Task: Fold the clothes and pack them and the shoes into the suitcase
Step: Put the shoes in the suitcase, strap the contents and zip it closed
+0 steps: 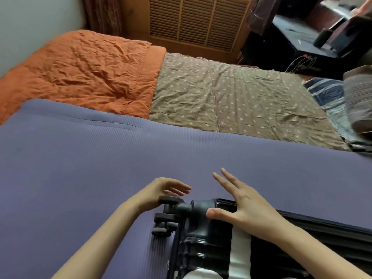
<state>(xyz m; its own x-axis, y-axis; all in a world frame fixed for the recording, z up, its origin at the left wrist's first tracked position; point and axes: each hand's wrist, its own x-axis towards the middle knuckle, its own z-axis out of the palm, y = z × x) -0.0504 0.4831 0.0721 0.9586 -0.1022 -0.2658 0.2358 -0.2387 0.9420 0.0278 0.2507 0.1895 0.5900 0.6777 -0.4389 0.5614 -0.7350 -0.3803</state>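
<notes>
A dark navy suitcase (199, 244) lies on the purple mat (100, 168) at the bottom centre, its black wheels (167, 216) pointing left. Something white (239, 250) shows inside its open part. My left hand (167, 190) hovers just above the wheels with relaxed, straight fingers and holds nothing. My right hand (239, 202) is spread open over the suitcase's corner, its thumb near the dark shell. A folded striped blue garment (330, 101) lies at the right edge of the bed.
An orange quilt (80, 73) covers the far left of the bed and a brown star-patterned sheet (231, 101) the middle. A blurred rolled object (360, 101) sits at the right edge. A wooden louvred panel (199, 21) and dark furniture (302, 37) stand behind.
</notes>
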